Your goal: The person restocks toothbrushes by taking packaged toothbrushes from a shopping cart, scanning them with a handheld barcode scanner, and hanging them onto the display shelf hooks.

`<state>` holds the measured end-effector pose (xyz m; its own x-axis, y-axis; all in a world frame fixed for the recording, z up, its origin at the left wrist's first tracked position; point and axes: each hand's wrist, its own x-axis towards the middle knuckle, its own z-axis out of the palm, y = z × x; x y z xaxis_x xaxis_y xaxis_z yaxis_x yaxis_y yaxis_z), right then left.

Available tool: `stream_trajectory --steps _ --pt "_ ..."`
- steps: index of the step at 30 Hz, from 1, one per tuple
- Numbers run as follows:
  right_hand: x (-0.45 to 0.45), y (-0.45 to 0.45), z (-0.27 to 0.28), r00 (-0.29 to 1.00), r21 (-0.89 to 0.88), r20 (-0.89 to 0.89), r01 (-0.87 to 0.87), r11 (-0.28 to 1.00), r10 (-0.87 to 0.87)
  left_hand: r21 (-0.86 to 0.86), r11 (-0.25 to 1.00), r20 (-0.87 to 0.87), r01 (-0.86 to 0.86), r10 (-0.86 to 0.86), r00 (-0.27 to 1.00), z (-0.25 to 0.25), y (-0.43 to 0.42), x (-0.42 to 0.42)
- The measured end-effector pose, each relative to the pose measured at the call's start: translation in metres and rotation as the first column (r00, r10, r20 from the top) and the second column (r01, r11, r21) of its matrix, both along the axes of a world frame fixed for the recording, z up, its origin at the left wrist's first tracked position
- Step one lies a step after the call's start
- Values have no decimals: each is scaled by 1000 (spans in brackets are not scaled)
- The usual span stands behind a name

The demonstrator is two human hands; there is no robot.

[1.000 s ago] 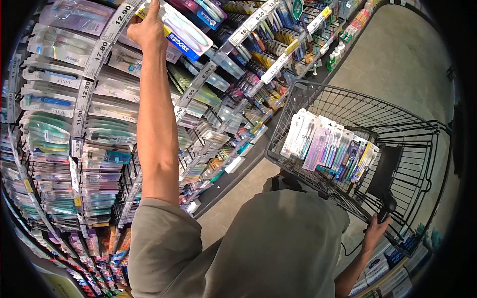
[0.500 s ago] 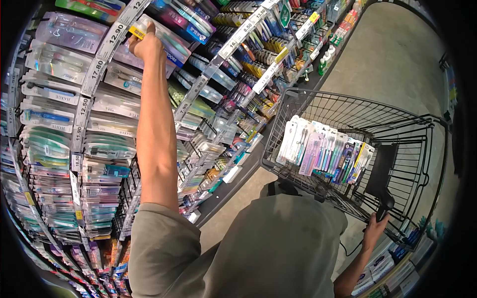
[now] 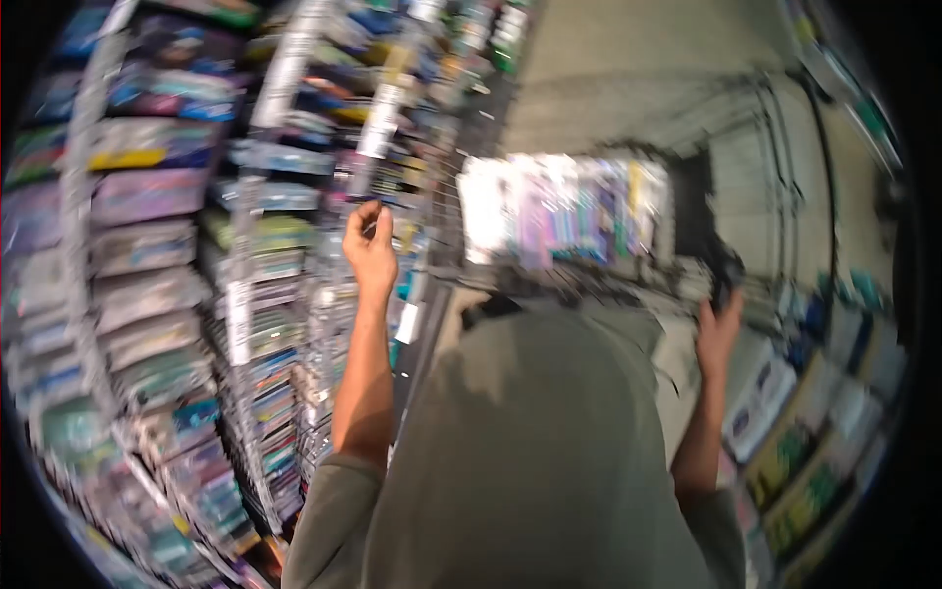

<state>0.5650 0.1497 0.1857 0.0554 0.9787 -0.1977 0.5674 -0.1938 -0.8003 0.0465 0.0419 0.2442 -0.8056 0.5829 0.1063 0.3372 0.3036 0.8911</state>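
Note:
My left hand is raised between the shelf rack and the shopping cart. Its fingers are loosely curled with a gap between them and the thumb, and nothing shows in it. My right hand is closed round the black handle of the wire shopping cart. Inside the cart lies a row of packaged toothbrushes, white, lilac, blue and yellow, side by side. Motion blur smears the packs and the cart's wires.
Shelf racks with hanging toothbrush packs and price strips line my left. Green bottles stand at the far end of the rack. Boxed goods sit on shelves at lower right. Concrete floor lies beyond the cart.
My left hand has come away from a toothbrush pack on the upper rack and moved right and down toward the cart. My view has turned, while my right hand stays at the cart handle.

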Motion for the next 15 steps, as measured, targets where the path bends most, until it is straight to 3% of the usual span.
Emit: stream_trajectory --steps 1,2,4,6,10,15 --pt "-9 4 9 1000 36 -1 21 999 -21 -118 989 -45 91 -97 994 -36 -10 13" --pt "-3 6 -9 992 231 121 -45 972 18 -232 957 -90 176 -202 975 -65 -21 26" --pt "-15 15 7 994 130 107 -8 991 -6 -251 926 -118 283 -319 940 -90 -29 58" --pt "-16 26 13 993 47 110 35 998 -40 -478 845 -384 241 -448 807 -95 -29 80" --pt "-20 40 14 993 26 86 79 997 -81 -467 848 -398 249 -453 798 -116 -11 96" --pt "-21 64 16 991 45 122 48 998 -53 -560 822 -393 101 -371 841 -113 13 110"
